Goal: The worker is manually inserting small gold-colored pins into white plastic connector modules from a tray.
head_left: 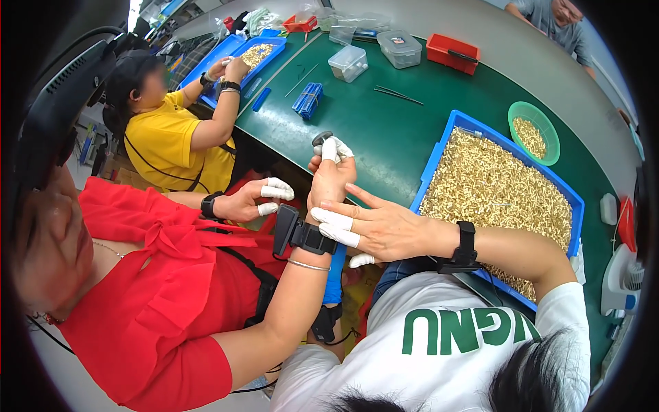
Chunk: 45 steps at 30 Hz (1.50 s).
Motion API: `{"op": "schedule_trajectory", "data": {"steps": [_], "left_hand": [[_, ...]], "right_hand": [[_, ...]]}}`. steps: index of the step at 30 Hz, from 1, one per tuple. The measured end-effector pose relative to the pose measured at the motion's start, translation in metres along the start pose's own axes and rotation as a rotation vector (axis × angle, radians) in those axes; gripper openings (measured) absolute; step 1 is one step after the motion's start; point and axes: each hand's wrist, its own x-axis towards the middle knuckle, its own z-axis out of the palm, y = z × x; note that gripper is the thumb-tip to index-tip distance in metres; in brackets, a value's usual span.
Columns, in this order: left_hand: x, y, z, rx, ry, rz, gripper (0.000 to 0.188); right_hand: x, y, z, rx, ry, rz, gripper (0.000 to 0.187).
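Observation:
My right hand reaches leftward, palm down, fingers stretched and apart. White finger covers sit on its thumb and two fingers, and a black strap is round its wrist. Its fingertips rest at the wrist of a co-worker in red, beside a black wrist device. That co-worker's raised hand pinches a small dark rounded piece; the other hand is half open beside it. My left hand does not show.
A blue tray of small brass-coloured parts stands on the green table, with a green basket behind. A blue bundle, tweezers, clear boxes and a red bin lie farther back. A co-worker in yellow sits left.

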Motion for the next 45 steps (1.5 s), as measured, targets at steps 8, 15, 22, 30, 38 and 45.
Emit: {"op": "schedule_trajectory", "data": {"steps": [8,15,22,30,38,45], "left_hand": [[-0.004,-0.010,0.003,-0.024,0.062,0.017,0.017],[0.005,0.010,-0.011,0.218,0.041,0.001,0.015],[0.000,-0.003,-0.013,-0.140,0.009,-0.107,0.019],[0.002,-0.008,-0.008,-0.241,0.066,-0.098,0.015],[0.001,-0.019,-0.001,-0.033,0.086,-0.071,0.017],[0.004,-0.007,-0.002,-0.050,0.095,-0.073,0.017]], "right_hand": [[0.002,0.000,0.002,-0.167,0.001,-0.012,0.061],[-0.011,0.012,-0.011,0.184,0.391,0.194,0.052],[-0.016,0.004,-0.008,-0.048,0.237,0.088,0.047],[-0.016,-0.004,-0.007,-0.078,0.105,0.100,0.049],[-0.014,-0.008,-0.005,-0.081,0.086,0.040,0.052],[-0.010,-0.010,-0.005,-0.039,0.088,0.037,0.052]]}}
